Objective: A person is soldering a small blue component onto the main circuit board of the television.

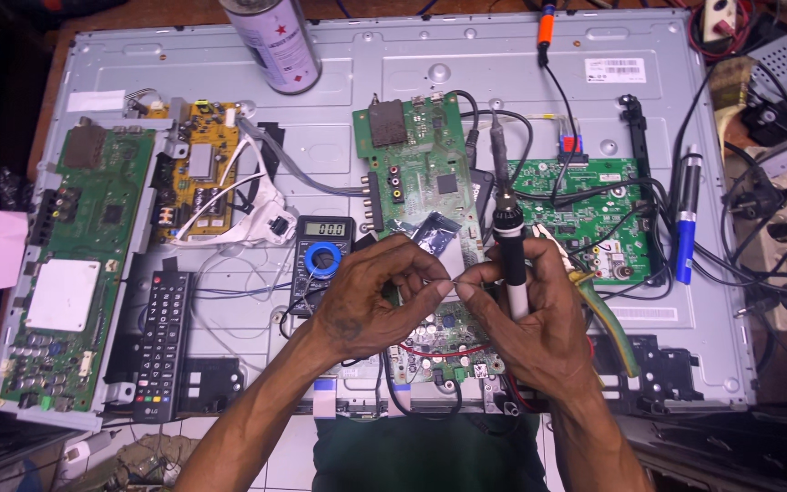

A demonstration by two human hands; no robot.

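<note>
Both forearms come up from the near edge and meet over a small green circuit board lying near the front of the surface. Left hand is curled nearly closed, thumb and forefinger pinched together on something too thin to make out, its fingertips almost touching those of the other hand. Right hand is closed around a soldering iron, held upright with its dark tip end pointing far and its pale handle inside the fist. Yellow-handled pliers lie just right of that hand.

Just left of the left hand sits a multimeter with a blue roll resting on it, and farther left a black remote control. Beyond the hands lie two green boards, one at centre and one to the right. A blue pen-shaped tool lies far right. On the left edge sits a long green board, with a yellow board beside it. A spray can stands at the far side of the grey metal panel carrying everything.
</note>
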